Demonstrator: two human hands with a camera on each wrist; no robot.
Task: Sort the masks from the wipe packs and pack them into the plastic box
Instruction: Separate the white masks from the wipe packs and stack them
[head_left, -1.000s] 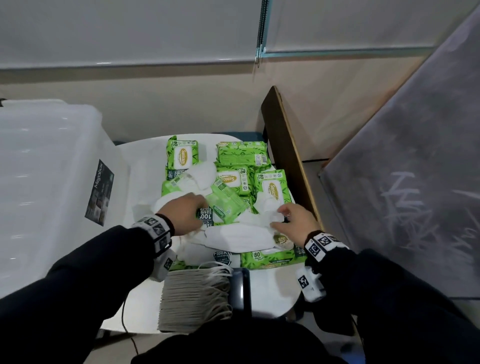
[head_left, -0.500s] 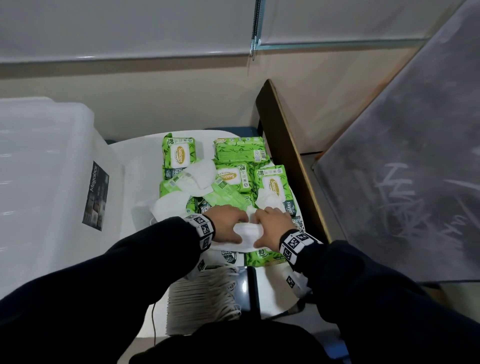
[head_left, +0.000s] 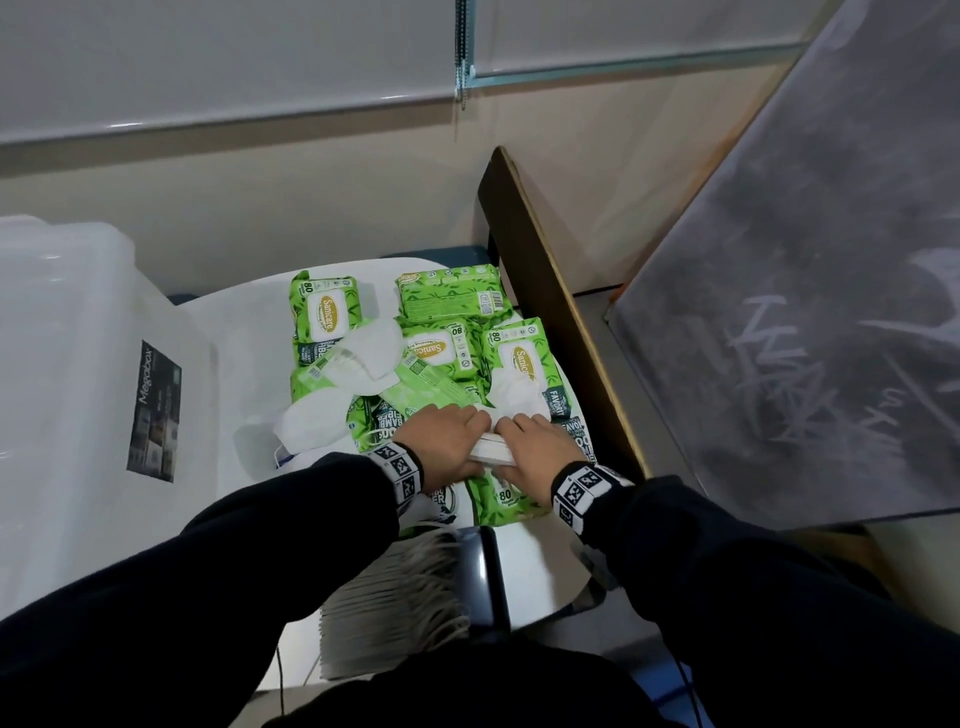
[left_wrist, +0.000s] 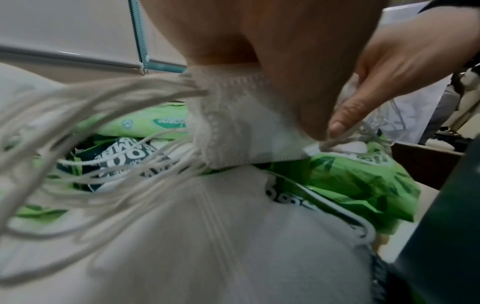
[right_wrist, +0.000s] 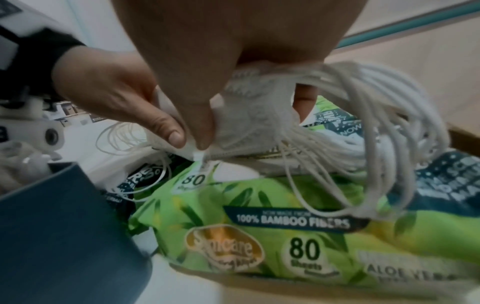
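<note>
Left of both hands stands the plastic box (head_left: 78, 374) on the worktop (head_left: 244, 332). Left hand (head_left: 447, 441) and right hand (head_left: 535, 447) each close their grip on the stack of masks (head_left: 491, 453), pinching it from either end above the wipe packs (head_left: 452, 353).

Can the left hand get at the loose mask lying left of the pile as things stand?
Probably not right away: the left hand grips the mask stack together with the right hand. The loose mask lies uncovered just to its left, so once the stack is released the way looks free.
</note>
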